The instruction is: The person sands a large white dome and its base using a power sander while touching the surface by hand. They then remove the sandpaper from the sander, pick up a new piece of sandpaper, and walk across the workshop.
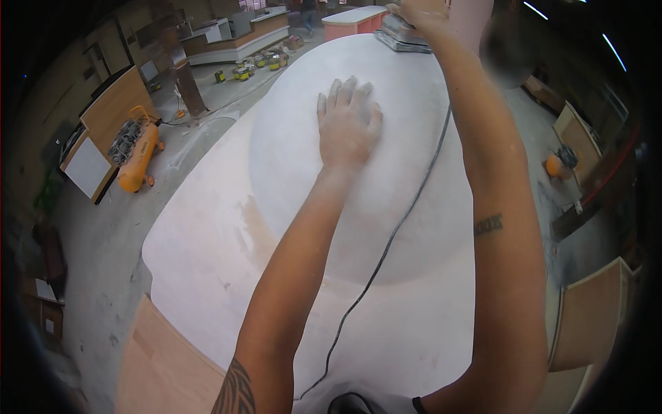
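At upper centre, the right hand (417,10) clamps a grey power sander (402,36) onto the large white rounded panel (427,241). The left hand (348,124) lies flat, fingers together. The dome appears smoothed; the tan lower-left flank seemingly not.

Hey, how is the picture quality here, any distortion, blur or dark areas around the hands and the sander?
Head view: strong fisheye bending, black corners; soft even light, no glare on the white rounded panel under the left hand; right hand and sander sit at the top edge, partly cut off; the cord is sharp.
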